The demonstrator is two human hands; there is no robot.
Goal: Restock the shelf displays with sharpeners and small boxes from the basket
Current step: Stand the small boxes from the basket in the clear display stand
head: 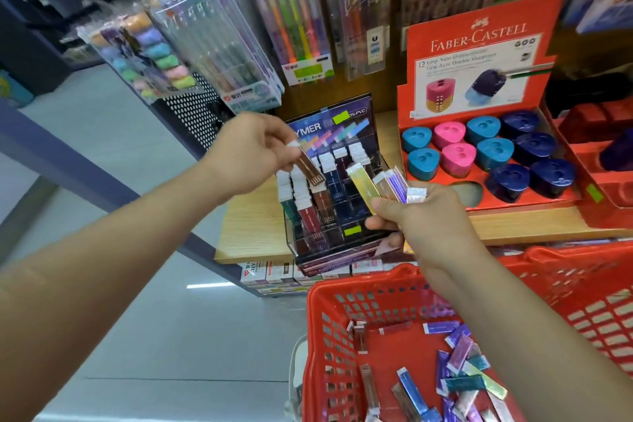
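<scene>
Centrally, the left hand [253,151] pinches one brown small box [310,169] above the clear display case [325,247]. At its four o'clock, the right hand [424,219] grips a fan of small boxes [363,187]. Sharpeners [493,154] sit at the case's two o'clock. The red basket [346,284], with loose boxes [455,384] inside, is at six.

Shelf [253,226] with sharpener tray [406,106], clear case [329,250]
</scene>
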